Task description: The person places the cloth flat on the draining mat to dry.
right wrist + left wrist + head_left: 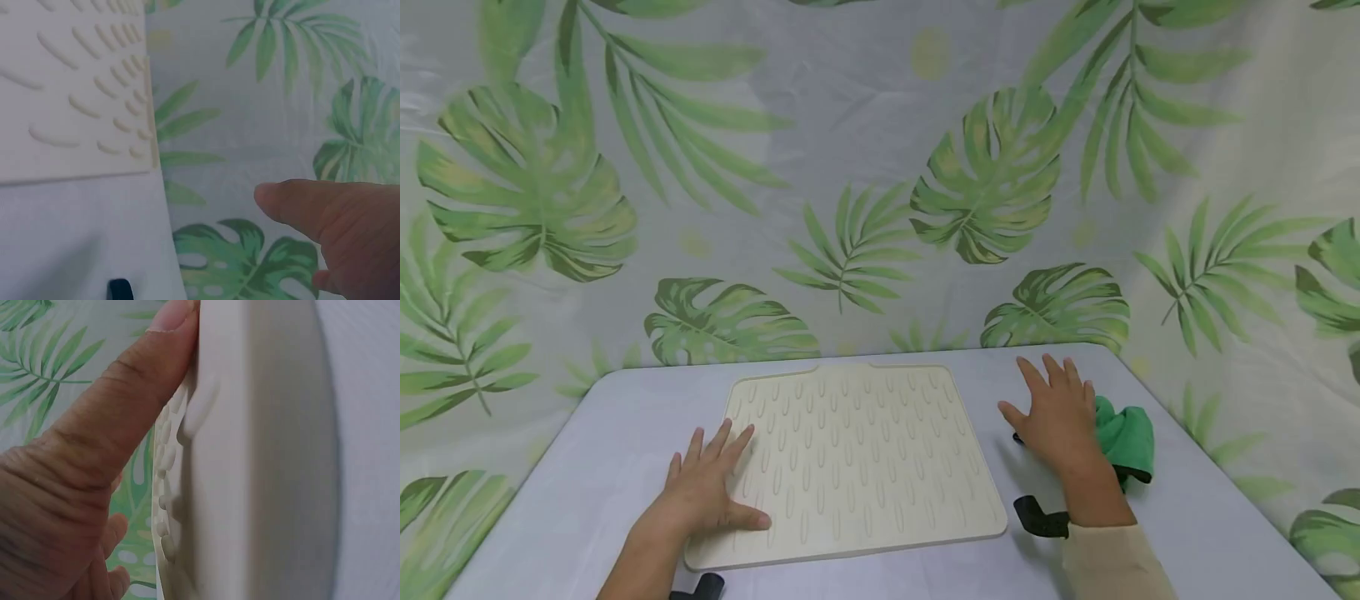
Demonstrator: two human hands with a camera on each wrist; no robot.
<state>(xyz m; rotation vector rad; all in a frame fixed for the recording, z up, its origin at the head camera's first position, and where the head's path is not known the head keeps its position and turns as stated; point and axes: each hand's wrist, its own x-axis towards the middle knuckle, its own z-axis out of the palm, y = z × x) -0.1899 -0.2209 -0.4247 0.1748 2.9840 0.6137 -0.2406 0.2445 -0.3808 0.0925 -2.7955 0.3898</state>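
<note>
A cream drying mat (857, 467) with rows of raised oval ridges lies flat on the white table. At its left side is my left hand (703, 483), fingers spread and thumb touching the mat near the front corner. In the left wrist view, the thumb (119, 406) presses against the ridged face by the mat's thick edge (225, 487). My right hand (1056, 421) is held to the right of the mat, fingers straight and apart, with nothing in them. Beside it sits a crumpled green cloth (1127, 437) with a dark edge, partly hidden by the hand.
A small dark thing (1018, 437) peeks out under the right hand; its kind is hidden. The white table (647, 408) ends at a leaf-patterned curtain (850, 167) behind. Black wrist camera parts (1041, 517) show below both hands.
</note>
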